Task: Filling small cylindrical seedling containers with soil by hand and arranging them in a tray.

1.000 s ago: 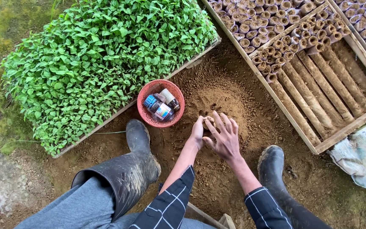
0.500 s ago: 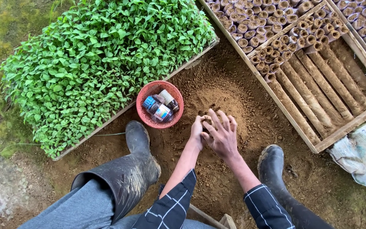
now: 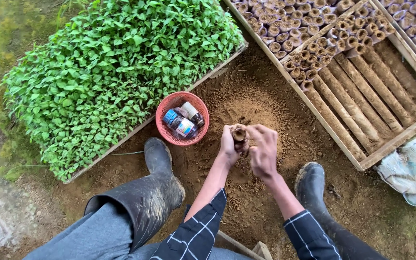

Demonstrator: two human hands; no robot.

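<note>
At the far left a wooden tray of green seedlings [image 3: 116,72] stood dense and leafy on the bare ground. Just beside its lower edge sat a red mesh basket [image 3: 168,134] holding a few small bottles [image 3: 181,124]. Below that, a muddy rubber boot [image 3: 157,166] was planted in the dirt.

At the centre, over a mound of loose brown soil [image 3: 251,106], the left hand [image 3: 228,144] had its grip closed around a small rolled soil tube [image 3: 239,135], held upright above the mound. The right hand [image 3: 264,150] was touching the tube from the other side, fingers curled against it; whether they pinched it or only pressed soil in could not be told.

To the right lay a slatted wooden crate [image 3: 400,137], its upper part packed with finished tubes [image 3: 309,43], its lower slats bare.

The tube looked soft and thin-walled: too firm a squeeze from either hand could well split it or spill the fill back onto the mound, and tilting it might do the same.
</note>
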